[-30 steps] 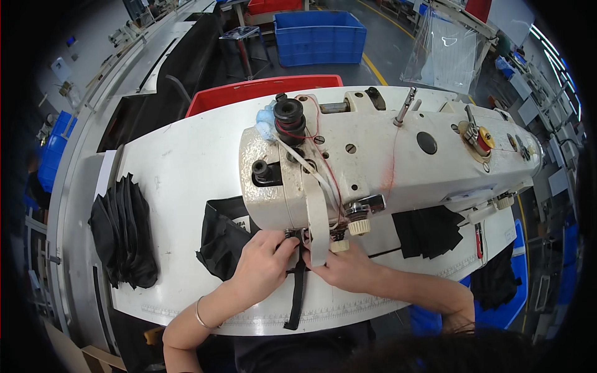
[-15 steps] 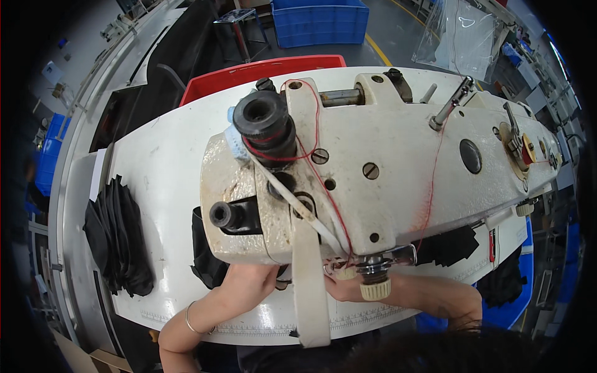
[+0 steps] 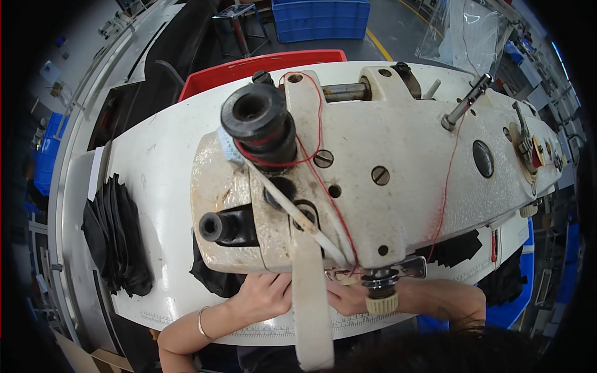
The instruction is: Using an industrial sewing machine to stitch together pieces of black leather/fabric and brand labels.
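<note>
Crumpled black cloth (image 3: 214, 278), overhung by a pebbled, cream sewing machine (image 3: 398, 161)
Beside it, the left hand (image 3: 264, 296) is curled; the right hand (image 3: 349, 298) is partly covered; fingertips are hidden, so openness and hold cannot be told.

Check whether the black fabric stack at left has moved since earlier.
No: the black fabric stack stays put at the left edge of the white tabletop.

White sewing machine (image 3: 410, 180) on white desk (image 3: 165, 211).
Left hand (image 3: 263, 298), fingers bent, just beside black fabric (image 3: 214, 278); right hand (image 3: 347, 298) partly behind pale strap (image 3: 313, 317); fingertips of both obscured. Layered black pieces (image 3: 116, 239) lie at the desk's left side.
</note>
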Available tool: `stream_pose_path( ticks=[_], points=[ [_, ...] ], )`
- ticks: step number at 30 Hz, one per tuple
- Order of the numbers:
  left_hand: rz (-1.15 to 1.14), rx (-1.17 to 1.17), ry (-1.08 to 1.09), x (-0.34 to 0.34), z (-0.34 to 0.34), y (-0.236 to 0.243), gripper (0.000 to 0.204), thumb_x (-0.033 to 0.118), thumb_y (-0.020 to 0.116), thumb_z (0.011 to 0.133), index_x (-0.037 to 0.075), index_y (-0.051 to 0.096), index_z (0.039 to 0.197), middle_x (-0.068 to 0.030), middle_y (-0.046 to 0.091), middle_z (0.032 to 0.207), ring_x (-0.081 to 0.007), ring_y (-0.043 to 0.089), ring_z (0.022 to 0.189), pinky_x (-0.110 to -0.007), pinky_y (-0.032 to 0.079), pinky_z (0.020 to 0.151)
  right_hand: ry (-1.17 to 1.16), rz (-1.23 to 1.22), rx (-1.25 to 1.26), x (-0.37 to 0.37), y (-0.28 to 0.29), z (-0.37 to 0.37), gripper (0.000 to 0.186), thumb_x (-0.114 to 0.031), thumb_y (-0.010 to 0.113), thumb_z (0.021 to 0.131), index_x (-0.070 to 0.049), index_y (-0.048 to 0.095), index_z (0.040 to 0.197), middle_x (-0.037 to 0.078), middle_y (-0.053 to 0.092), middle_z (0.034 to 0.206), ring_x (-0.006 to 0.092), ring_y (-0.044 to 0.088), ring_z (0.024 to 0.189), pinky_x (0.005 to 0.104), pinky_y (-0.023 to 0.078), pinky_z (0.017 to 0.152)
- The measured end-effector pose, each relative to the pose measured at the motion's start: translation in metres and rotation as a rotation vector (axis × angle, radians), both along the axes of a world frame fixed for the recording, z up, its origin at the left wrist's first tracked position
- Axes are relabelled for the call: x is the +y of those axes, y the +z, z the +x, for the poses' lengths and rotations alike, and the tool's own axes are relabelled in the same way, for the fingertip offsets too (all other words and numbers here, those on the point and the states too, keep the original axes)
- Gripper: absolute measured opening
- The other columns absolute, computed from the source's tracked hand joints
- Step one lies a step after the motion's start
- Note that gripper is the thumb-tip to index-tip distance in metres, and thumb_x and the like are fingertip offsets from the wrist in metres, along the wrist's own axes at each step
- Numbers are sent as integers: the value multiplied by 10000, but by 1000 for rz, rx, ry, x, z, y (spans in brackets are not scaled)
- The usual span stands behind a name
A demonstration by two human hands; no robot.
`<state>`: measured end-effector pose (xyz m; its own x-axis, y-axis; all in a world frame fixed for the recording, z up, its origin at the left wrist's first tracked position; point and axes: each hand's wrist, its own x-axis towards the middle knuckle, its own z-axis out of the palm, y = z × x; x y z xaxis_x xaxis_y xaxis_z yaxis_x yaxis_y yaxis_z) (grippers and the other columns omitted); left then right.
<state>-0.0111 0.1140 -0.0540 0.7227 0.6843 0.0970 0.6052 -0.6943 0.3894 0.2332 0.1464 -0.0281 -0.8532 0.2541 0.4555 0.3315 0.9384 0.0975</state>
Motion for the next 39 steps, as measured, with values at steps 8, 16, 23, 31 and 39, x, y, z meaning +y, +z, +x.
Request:
stream_pose_path(
  ticks=[8,16,23,31,39],
  points=[
    [-225,-212,111,6,6,7,279,103,454,942,-14,567,1169,-148,649,1064,-234,650,933,-319,523,810,53,-84,24,-7,-30,-1,90,-139,609,729,-52,585,722,36,547,673,206,602,729,353,509,755],
    [179,-166,-27,59,9,40,278,42,641,662,9,695,933,-148,663,861,-321,672,849,-412,541,764,-1,-56,-51,21,-27,-3,165,-108,618,650,-33,618,796,58,604,792,195,568,713,344,497,693],
    [475,318,-175,-7,25,110,130,119,630,677,21,617,761,-85,514,686,-205,540,681,-345,465,769,154,-83,68,-22,18,-1,266,-128,615,712,33,650,921,114,621,957,259,607,944,369,498,857],
    [524,47,103,-93,27,60,160,79,625,694,17,667,835,-22,489,741,-151,497,692,-272,449,706,15,-99,252,-68,12,5,292,-61,656,730,34,671,1007,90,621,955,220,619,892,303,532,734],
    [453,-129,238,-102,26,43,301,17,629,664,10,698,957,-44,580,823,-175,546,779,-304,471,757,10,-145,343,-70,16,3,255,-45,658,738,17,681,984,88,635,986,208,630,917,289,534,690]
  ],
)
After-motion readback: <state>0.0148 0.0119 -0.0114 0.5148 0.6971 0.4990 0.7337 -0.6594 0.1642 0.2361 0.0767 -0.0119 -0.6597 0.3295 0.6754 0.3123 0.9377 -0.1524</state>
